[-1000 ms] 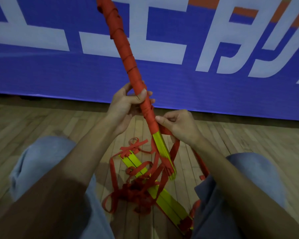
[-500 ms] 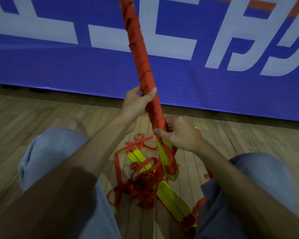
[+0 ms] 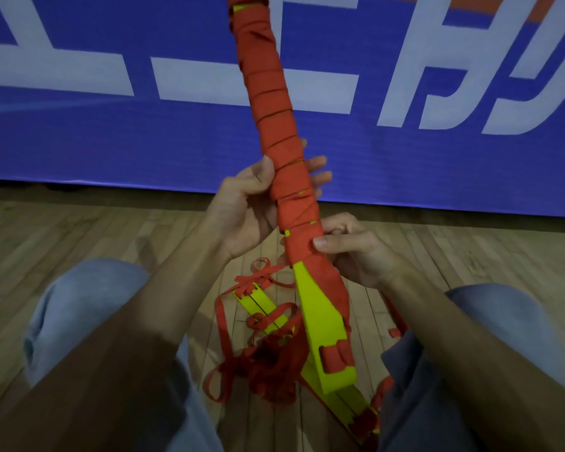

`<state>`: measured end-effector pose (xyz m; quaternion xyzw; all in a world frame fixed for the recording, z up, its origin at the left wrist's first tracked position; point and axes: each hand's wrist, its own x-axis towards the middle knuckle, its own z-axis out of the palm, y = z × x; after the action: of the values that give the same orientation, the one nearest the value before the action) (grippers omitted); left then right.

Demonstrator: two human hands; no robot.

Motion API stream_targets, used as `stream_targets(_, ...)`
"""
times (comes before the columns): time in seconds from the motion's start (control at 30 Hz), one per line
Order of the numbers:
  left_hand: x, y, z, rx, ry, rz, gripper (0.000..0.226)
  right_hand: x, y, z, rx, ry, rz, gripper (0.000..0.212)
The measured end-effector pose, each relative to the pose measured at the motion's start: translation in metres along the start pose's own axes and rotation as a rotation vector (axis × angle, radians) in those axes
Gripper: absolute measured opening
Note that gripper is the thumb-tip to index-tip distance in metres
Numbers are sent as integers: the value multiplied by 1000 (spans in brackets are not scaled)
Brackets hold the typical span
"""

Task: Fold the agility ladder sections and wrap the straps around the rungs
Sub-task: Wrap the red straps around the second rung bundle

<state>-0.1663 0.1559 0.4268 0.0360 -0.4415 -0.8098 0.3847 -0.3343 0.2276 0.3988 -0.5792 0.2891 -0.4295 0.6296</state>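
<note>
While the rung bundle [image 3: 274, 102] runs out of frame, the left hand [image 3: 242, 210] grips it, the right hand [image 3: 356, 252] pinching its strap [image 3: 299, 249].

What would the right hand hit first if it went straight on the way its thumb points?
The red strap wound round the yellow rung bundle, which the right hand pinches; beyond that, probably the left hand, depth unclear.

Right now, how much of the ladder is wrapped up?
Most of the held rung bundle is wrapped in red strap. The left hand grips it while the right hand pinches the lowest turn. Left: its bare yellow end, plus loose rungs and tangled straps on the floor.
</note>
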Motion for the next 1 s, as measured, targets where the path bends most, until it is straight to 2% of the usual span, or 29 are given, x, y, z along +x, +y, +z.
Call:
stream_targets(0.13, 0, 0, -6, -14, -5, 22, 51, 3, 3, 3, -4, 118, -14, 45)
stream_targets(0.27, -1, 0, -6, -19, 14, 12, 51, 5, 10, 10, -17, 203, -32, 21)
stream_targets(0.33, 0, 0, -7, -3, 29, 1, 52, 7, 14, 12, -47, 270, -29, 21)
stream_targets(0.43, 2, 3, -9, 72, 100, -3, 47, 11, 15, 13, -283, 322, -59, 19)
stream_targets(0.57, 6, 7, -11, 335, 272, 35, 39, 15, 17, 13, -660, 441, 14, 16)
stream_targets(0.67, 8, 5, -15, 471, 399, 68, 35, 16, 19, 13, -789, 503, 38, 17)
stream_targets(0.83, 15, -3, -21, 554, 563, 146, 42, 15, 26, 18, -1099, 466, 110, 34)
stream_targets(0.9, 16, -7, -23, 566, 607, 149, 45, 17, 29, 21, -1260, 493, 125, 39)
stream_targets(1.0, 17, -13, -23, 592, 615, 129, 48, 19, 30, 20, -1372, 576, 96, 37)
